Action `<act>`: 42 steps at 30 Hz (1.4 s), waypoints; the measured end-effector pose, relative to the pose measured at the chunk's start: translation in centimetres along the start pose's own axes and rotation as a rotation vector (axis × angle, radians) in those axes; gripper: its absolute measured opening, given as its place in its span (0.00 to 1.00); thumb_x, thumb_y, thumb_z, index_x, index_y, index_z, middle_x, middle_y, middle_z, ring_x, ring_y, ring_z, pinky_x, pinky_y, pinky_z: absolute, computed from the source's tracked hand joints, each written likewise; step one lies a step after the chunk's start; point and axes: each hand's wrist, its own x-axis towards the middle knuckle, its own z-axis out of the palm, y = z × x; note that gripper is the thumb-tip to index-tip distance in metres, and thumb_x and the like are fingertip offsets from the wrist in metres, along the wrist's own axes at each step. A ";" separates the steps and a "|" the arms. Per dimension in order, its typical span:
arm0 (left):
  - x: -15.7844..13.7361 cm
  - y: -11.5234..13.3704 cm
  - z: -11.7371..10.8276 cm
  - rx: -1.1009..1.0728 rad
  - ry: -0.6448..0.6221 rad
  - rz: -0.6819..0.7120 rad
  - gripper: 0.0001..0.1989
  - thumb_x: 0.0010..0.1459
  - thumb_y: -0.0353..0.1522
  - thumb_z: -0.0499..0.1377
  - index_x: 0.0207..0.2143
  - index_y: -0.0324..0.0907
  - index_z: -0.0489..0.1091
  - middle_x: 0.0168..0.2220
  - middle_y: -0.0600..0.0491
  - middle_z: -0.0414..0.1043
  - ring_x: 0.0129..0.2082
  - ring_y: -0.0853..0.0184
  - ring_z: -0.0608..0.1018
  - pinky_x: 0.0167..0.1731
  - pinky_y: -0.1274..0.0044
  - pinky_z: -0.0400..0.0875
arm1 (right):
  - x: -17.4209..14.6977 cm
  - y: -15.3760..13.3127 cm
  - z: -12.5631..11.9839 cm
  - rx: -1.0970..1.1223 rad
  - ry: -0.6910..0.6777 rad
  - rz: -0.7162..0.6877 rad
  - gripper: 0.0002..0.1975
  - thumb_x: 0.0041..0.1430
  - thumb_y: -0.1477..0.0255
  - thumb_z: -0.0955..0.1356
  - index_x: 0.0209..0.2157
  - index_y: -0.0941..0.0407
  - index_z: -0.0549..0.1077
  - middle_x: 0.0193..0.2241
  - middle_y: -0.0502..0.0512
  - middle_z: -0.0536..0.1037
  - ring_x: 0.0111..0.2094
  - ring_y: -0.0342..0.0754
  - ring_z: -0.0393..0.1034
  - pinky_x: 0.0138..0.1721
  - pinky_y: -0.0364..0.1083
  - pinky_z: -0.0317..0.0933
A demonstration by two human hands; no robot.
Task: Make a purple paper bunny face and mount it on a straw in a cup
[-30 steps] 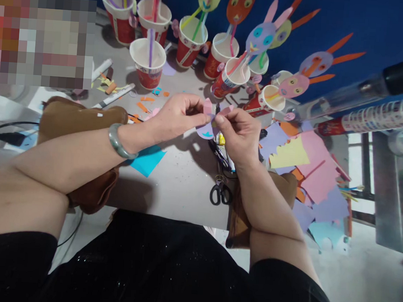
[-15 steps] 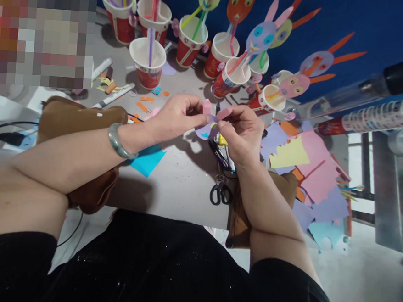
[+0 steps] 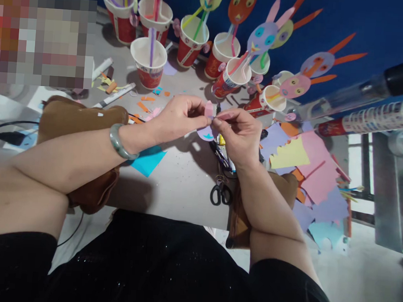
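Note:
Between my two hands is a small purple paper face (image 3: 206, 134) with a blue mouth and a pink paper ear (image 3: 209, 108) standing up from it. My left hand (image 3: 181, 118), with a bangle at the wrist, pinches the face near its top. The thumb and fingers of my right hand (image 3: 241, 134) are closed at its right edge, by a second pink piece that the fingers mostly cover. Black-handled scissors (image 3: 221, 194) and several pens (image 3: 223, 157) lie on the table below my right hand.
Paper cups (image 3: 147, 64) stand along the back, several with paper faces on coloured strips. Coloured paper sheets (image 3: 320, 177) pile up at right. A blue sheet (image 3: 149, 160), a marker (image 3: 117, 94) and scraps lie at left. Brown armrest cushions (image 3: 82, 122) flank the table.
My right hand has shifted slightly left and turned, its fingertips now closer to my left fingertips. The pink piece at the right is more covered, and the paper face has tilted a little.

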 end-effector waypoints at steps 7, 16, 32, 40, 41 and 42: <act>0.1 -0.2 0.1 0.002 0.009 -0.001 0.10 0.57 0.27 0.66 0.25 0.42 0.70 0.22 0.60 0.65 0.24 0.75 0.64 0.26 0.78 0.59 | 0.0 0.0 0.0 -0.012 0.002 0.003 0.17 0.61 0.53 0.75 0.33 0.52 0.77 0.29 0.46 0.76 0.30 0.42 0.72 0.38 0.48 0.71; 0.0 -0.3 0.0 -0.010 0.016 -0.008 0.12 0.58 0.27 0.65 0.22 0.43 0.69 0.22 0.60 0.66 0.24 0.74 0.64 0.25 0.76 0.57 | 0.1 0.0 0.0 -0.044 -0.026 0.021 0.19 0.63 0.49 0.73 0.32 0.51 0.75 0.26 0.46 0.73 0.29 0.42 0.69 0.35 0.47 0.68; 0.0 0.3 0.1 -0.040 0.020 -0.040 0.12 0.57 0.29 0.68 0.23 0.42 0.70 0.23 0.59 0.67 0.24 0.74 0.65 0.25 0.77 0.58 | 0.2 -0.4 -0.3 -0.078 -0.089 -0.001 0.20 0.59 0.49 0.74 0.32 0.52 0.78 0.27 0.46 0.76 0.30 0.43 0.70 0.37 0.48 0.68; 0.0 -0.2 0.1 -0.044 0.016 -0.044 0.12 0.58 0.27 0.65 0.23 0.42 0.69 0.23 0.59 0.67 0.25 0.74 0.65 0.26 0.77 0.58 | 0.2 0.3 0.0 -0.045 0.014 -0.031 0.17 0.54 0.53 0.78 0.34 0.50 0.77 0.30 0.46 0.78 0.32 0.44 0.72 0.39 0.48 0.70; 0.0 -0.3 0.1 -0.040 0.016 -0.038 0.12 0.58 0.27 0.64 0.23 0.42 0.69 0.23 0.59 0.66 0.24 0.74 0.64 0.25 0.77 0.57 | 0.2 0.3 0.0 -0.035 0.018 -0.027 0.17 0.54 0.52 0.78 0.33 0.50 0.77 0.30 0.46 0.78 0.32 0.44 0.72 0.39 0.48 0.71; 0.1 -0.4 0.1 -0.036 0.015 -0.033 0.12 0.58 0.26 0.64 0.23 0.42 0.69 0.22 0.59 0.65 0.24 0.74 0.64 0.25 0.77 0.57 | 0.2 0.3 0.0 -0.029 0.018 -0.019 0.17 0.55 0.52 0.78 0.33 0.50 0.77 0.30 0.46 0.78 0.33 0.44 0.72 0.39 0.48 0.71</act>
